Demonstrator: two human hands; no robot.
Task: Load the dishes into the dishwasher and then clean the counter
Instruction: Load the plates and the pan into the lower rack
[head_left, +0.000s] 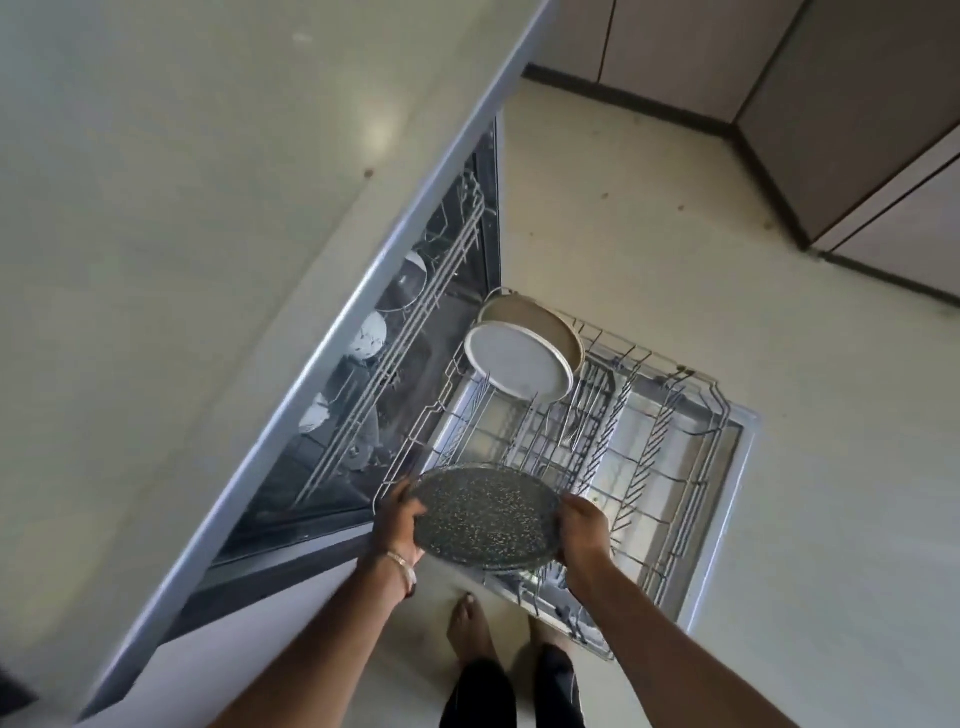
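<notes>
A dark speckled plate (485, 517) hangs over the near end of the pulled-out lower dishwasher rack (670, 467). My left hand (397, 519) grips its left rim and my right hand (584, 532) grips its right rim. At the rack's far end two plates stand on edge: a white plate (514, 366) in front and a beige plate (540, 319) behind it. The upper rack (415, 322) inside the dishwasher holds several white bowls or cups, partly hidden under the counter (182, 208).
The open dishwasher door (737, 499) lies flat over the pale floor beneath the rack. My bare feet (467, 629) stand at the door's near corner. Brown cabinets (857, 130) line the far right. The counter edge runs diagonally at the left.
</notes>
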